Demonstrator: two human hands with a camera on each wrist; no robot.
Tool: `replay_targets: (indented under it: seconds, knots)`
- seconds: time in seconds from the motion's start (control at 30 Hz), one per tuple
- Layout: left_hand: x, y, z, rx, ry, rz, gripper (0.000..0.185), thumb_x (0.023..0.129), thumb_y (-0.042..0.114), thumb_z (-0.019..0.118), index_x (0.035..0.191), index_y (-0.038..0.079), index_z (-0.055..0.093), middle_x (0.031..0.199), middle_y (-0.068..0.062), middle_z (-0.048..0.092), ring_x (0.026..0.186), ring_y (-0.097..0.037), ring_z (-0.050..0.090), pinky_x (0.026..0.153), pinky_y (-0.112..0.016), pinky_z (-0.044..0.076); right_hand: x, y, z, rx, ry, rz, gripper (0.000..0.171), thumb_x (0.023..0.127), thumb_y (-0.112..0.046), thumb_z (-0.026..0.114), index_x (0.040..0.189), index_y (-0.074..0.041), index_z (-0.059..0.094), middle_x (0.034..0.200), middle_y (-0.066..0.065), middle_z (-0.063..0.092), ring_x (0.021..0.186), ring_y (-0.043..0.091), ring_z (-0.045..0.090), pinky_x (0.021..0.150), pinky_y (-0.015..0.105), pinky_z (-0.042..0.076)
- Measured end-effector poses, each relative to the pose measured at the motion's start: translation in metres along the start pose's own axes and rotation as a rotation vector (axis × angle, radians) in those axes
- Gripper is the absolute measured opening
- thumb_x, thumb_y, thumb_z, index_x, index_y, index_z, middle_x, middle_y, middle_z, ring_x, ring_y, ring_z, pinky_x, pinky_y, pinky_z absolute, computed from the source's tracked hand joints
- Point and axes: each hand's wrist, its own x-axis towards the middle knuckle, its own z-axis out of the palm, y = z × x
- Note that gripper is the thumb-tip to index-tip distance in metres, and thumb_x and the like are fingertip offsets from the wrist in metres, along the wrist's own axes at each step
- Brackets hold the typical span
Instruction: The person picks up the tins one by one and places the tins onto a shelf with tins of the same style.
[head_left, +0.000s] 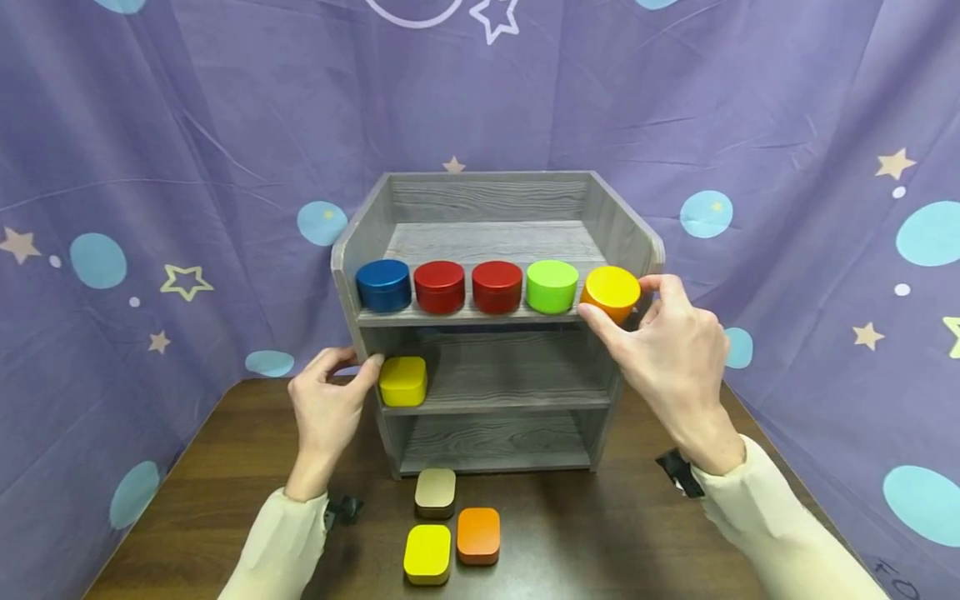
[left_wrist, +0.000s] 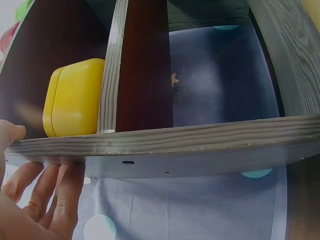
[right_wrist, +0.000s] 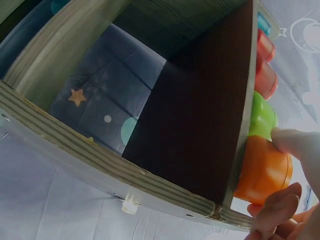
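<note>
My right hand (head_left: pixel 672 367) pinches a round orange tin (head_left: pixel 611 293) between thumb and fingers at the right end of the top tier of a grey wooden shelf (head_left: pixel 495 407). Beside that tin, a lime green round tin (head_left: pixel 552 287), two red ones (head_left: pixel 497 288) and a blue one (head_left: pixel 384 287) line the front edge. With my left hand (head_left: pixel 327 414) I grip the shelf's left side panel (left_wrist: pixel 200 137), thumb inside and fingers outside. Close to this thumb, a yellow square tin (head_left: pixel 403 382) stands at the left end of the middle tier.
On the brown wooden table (head_left: pixel 600 533), in front of the shelf, lie three square tins: a beige one (head_left: pixel 435 492), a yellow one (head_left: pixel 427 554) and an orange one (head_left: pixel 478 536). A purple patterned curtain (head_left: pixel 247 125) hangs behind and at both sides.
</note>
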Motion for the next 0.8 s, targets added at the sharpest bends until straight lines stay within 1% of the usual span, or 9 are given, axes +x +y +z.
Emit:
replay_targets:
  seconds: [0.13, 0.27, 0.4, 0.53, 0.6, 0.7, 0.8]
  knots:
    - [0.000, 0.000, 0.000, 0.000, 0.001, -0.004, 0.017, 0.085, 0.009, 0.091, 0.092, -0.004, 0.082, 0.086, -0.020, 0.076, 0.082, 0.009, 0.067, 0.071, -0.003, 0.050, -0.003, 0.000, 0.005, 0.011, 0.053, -0.043, 0.065, 0.080, -0.046, 0.094, 0.120, 0.003, 0.076, 0.058, 0.012, 0.065, 0.052, 0.035, 0.062, 0.051, 0.038, 0.036]
    - [0.000, 0.001, -0.001, 0.001, 0.001, -0.010, 0.017, 0.085, 0.009, 0.091, 0.092, -0.003, 0.082, 0.086, -0.019, 0.076, 0.083, 0.008, 0.068, 0.070, -0.004, 0.051, -0.005, -0.002, 0.008, -0.013, 0.079, -0.052, 0.063, 0.084, -0.046, 0.091, 0.123, 0.001, 0.077, 0.056, 0.012, 0.063, 0.052, 0.038, 0.062, 0.050, 0.044, 0.038]
    - [0.001, 0.001, -0.001, 0.002, -0.003, -0.015, 0.017, 0.086, 0.010, 0.091, 0.093, -0.003, 0.082, 0.086, -0.020, 0.076, 0.083, 0.010, 0.067, 0.070, -0.005, 0.052, -0.004, -0.004, 0.013, -0.059, 0.100, -0.042, 0.062, 0.085, -0.049, 0.088, 0.123, -0.001, 0.078, 0.053, 0.012, 0.056, 0.052, 0.044, 0.060, 0.048, 0.049, 0.039]
    - [0.001, 0.001, -0.001, 0.002, -0.002, -0.017, 0.017, 0.085, 0.010, 0.091, 0.092, -0.003, 0.082, 0.086, -0.020, 0.077, 0.083, 0.009, 0.068, 0.070, -0.005, 0.053, -0.003, -0.006, 0.017, -0.076, 0.115, -0.026, 0.060, 0.086, -0.050, 0.086, 0.122, -0.002, 0.079, 0.050, 0.012, 0.051, 0.051, 0.046, 0.059, 0.048, 0.050, 0.039]
    - [0.001, 0.001, -0.001, 0.002, -0.002, -0.015, 0.017, 0.085, 0.009, 0.091, 0.092, -0.003, 0.082, 0.086, -0.020, 0.077, 0.083, 0.008, 0.068, 0.070, -0.004, 0.052, -0.002, -0.006, 0.019, -0.078, 0.121, -0.017, 0.060, 0.086, -0.050, 0.085, 0.122, -0.002, 0.079, 0.051, 0.012, 0.051, 0.053, 0.047, 0.060, 0.048, 0.052, 0.040]
    - [0.001, 0.001, -0.001, 0.003, -0.006, -0.010, 0.017, 0.085, 0.009, 0.091, 0.092, -0.004, 0.082, 0.086, -0.021, 0.077, 0.082, 0.011, 0.067, 0.071, -0.004, 0.052, -0.002, -0.007, 0.021, -0.081, 0.126, -0.002, 0.060, 0.086, -0.051, 0.085, 0.122, -0.003, 0.079, 0.051, 0.014, 0.053, 0.056, 0.050, 0.063, 0.049, 0.056, 0.042]
    - [0.000, 0.001, -0.001, 0.004, -0.010, -0.010, 0.018, 0.085, 0.010, 0.091, 0.091, -0.004, 0.082, 0.086, -0.021, 0.077, 0.082, 0.014, 0.065, 0.071, -0.004, 0.052, -0.003, -0.008, 0.022, -0.079, 0.124, 0.012, 0.059, 0.087, -0.050, 0.085, 0.123, -0.004, 0.078, 0.052, 0.014, 0.053, 0.056, 0.050, 0.063, 0.050, 0.056, 0.042]
